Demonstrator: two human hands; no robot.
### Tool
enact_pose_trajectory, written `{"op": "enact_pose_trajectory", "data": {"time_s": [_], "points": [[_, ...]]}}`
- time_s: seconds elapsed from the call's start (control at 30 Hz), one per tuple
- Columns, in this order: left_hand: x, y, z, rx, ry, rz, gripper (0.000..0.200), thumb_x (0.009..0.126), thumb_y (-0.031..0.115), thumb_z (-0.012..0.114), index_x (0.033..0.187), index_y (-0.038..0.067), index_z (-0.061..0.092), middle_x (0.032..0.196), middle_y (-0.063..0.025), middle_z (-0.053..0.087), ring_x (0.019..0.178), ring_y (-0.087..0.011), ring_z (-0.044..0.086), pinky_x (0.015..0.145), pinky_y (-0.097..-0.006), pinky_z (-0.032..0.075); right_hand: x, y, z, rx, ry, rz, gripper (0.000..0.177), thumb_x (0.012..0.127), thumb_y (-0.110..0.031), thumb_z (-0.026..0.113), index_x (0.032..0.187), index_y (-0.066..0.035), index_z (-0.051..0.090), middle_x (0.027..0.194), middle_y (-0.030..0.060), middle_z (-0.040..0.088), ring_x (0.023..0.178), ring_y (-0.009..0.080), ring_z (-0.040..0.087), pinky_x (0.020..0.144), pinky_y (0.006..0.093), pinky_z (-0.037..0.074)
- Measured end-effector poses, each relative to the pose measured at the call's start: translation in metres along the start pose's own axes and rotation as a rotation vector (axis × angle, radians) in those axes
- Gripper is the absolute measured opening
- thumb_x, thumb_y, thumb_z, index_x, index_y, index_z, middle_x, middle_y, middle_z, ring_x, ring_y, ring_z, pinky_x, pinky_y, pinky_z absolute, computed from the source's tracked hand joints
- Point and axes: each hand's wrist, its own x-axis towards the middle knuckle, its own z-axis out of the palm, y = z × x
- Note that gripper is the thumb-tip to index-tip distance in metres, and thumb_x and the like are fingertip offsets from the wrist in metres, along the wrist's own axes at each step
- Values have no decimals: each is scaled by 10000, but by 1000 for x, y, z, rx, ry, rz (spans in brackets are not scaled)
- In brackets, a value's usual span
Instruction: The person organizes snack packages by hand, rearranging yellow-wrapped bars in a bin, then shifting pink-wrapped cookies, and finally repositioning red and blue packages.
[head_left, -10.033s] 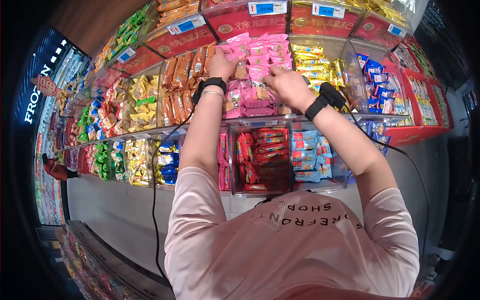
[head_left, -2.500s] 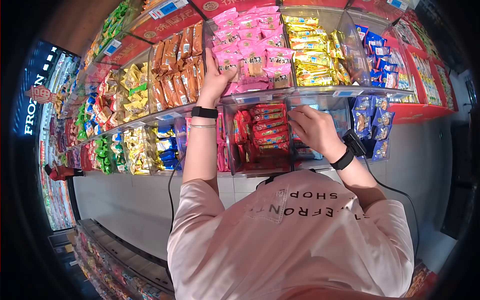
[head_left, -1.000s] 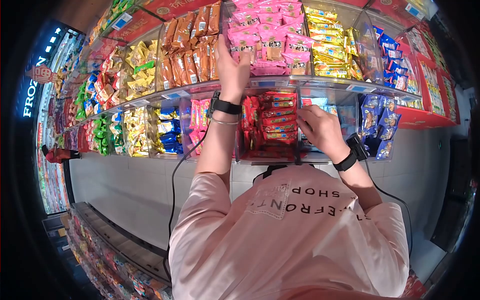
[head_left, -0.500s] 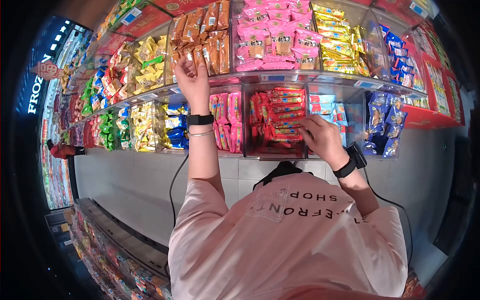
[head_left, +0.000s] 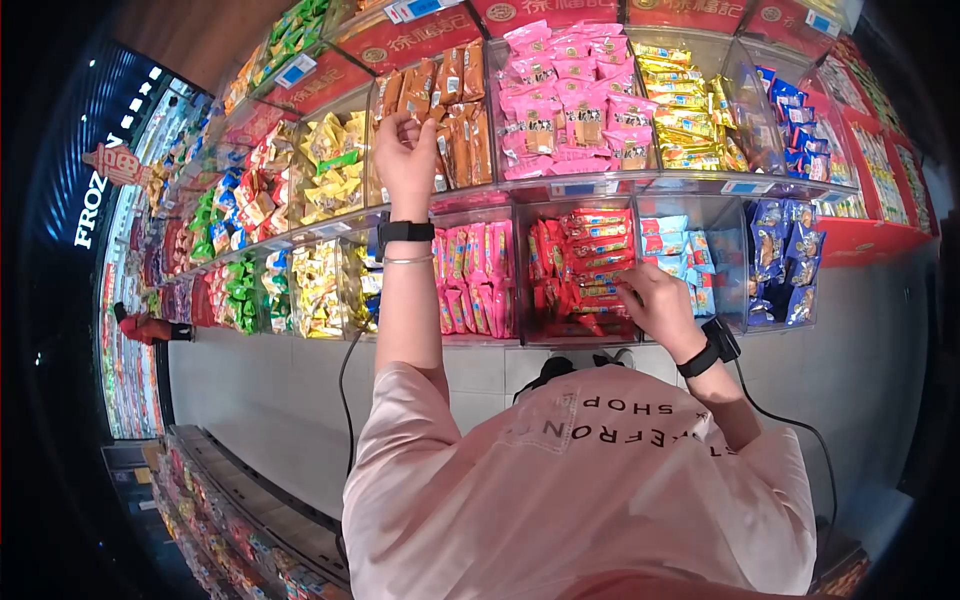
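My left hand (head_left: 406,160) reaches over the upper bin of brown snack packets (head_left: 462,135). Its fingers are loosely bent, with the thumb apart from them, right above the packets at the bin's left side. My right hand (head_left: 662,305) is lower, at the right side of a clear bin holding red snack packets (head_left: 598,250). Thumb and fingers there are drawn together at the end of a red packet, and the back of the hand hides part of it. Both wrists wear black bands, and a bracelet circles the left forearm.
Pink packets (head_left: 580,100) and yellow packets (head_left: 685,100) fill upper bins. Light blue packets (head_left: 668,240) and dark blue packets (head_left: 785,260) lie in lower bins to the right. A price-tag ledge (head_left: 590,187) separates the rows. A person in red (head_left: 150,328) stands far left.
The view has shifted, so the bins sit lower and further right. My left hand's fingers remain over the brown packets; my right hand stays beside the red ones, slightly lower in its bin.
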Motion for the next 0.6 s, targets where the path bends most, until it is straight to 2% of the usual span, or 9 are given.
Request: {"op": "enact_pose_trajectory", "data": {"time_s": [0.07,0.13,0.2,0.23,0.27,0.37,0.47,0.53,0.6], "points": [[20,-3,16,-67,-25,27,300,813,138,750,1030,-8,604,868,-43,635,758,-96,584,698,-244,492,8,-9,3,-47,-22,33,115,784,-89,678,894,-56,672,828,89,623,695,298,637,578,385,515],[41,1,27,193,-137,68,355,772,184,781,1008,-14,606,861,-89,649,756,-155,616,699,-287,504,15,-23,13,-53,43,63,133,778,-95,703,897,-47,666,831,109,634,683,308,641,591,385,518],[62,-18,48,313,-97,325,409,740,272,796,965,-15,610,888,-152,659,782,-265,646,708,-364,515,19,-35,27,-52,67,72,119,786,-104,691,890,-50,666,819,99,626,683,302,636,584,386,515],[66,-9,51,464,-165,344,502,730,372,790,1001,-2,595,931,-188,667,860,-355,651,740,-427,516,20,-42,33,-45,84,74,108,794,-114,679,882,-54,667,806,89,618,682,296,630,577,387,512],[71,-4,55,449,-174,355,502,730,372,790,1001,-2,595,931,-188,667,860,-355,651,740,-427,516,21,-48,38,-55,95,86,108,794,-114,679,882,-54,667,806,89,618,682,296,630,577,387,512],[86,-1,70,740,-383,97,705,687,477,800,1119,-10,530,1024,-211,662,968,-372,646,790,-426,519,17,-59,47,-115,15,163,123,800,-138,674,885,-50,666,785,96,611,689,295,632,586,393,509],[99,-20,73,583,-503,-22,725,669,469,820,1103,-32,526,1070,-228,656,992,-364,645,796,-434,520,13,-62,47,-181,10,206,125,800,-137,670,889,-50,667,778,97,608,696,293,633,587,396,508],[106,-37,74,515,-493,-13,677,666,391,849,1066,-40,515,1055,-227,666,939,-327,673,768,-424,532,10,-63,47,-187,2,236,133,794,-141,673,891,-51,668,777,99,607,703,291,635,586,397,507],[113,-61,81,343,-477,-92,611,666,299,864,1029,-35,503,951,-190,678,824,-295,684,706,-399,544,8,-62,50,-199,-14,258,160,776,-154,712,901,-64,672,758,108,612,679,304,626,575,402,491]]}}
